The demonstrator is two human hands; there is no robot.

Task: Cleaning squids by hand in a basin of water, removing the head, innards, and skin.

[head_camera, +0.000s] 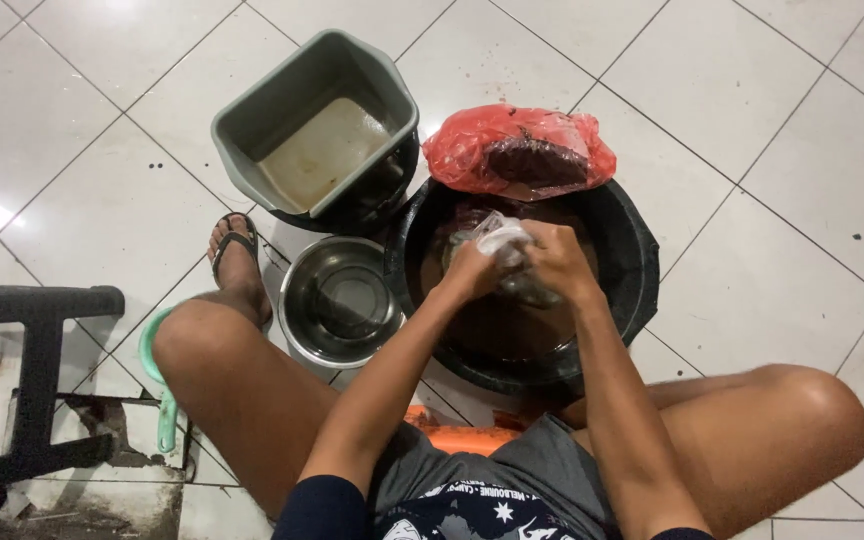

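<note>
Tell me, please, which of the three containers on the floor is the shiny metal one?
It is the round steel bowl, beside the person's sandalled foot. The square bin is grey plastic and the big basin under the hands is black.

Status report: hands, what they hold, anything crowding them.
Left hand and right hand gripping clear plastic bag. Over round black basin. Red plastic bag on far rim.

Red bag (472, 150), black basin (632, 250)
</note>
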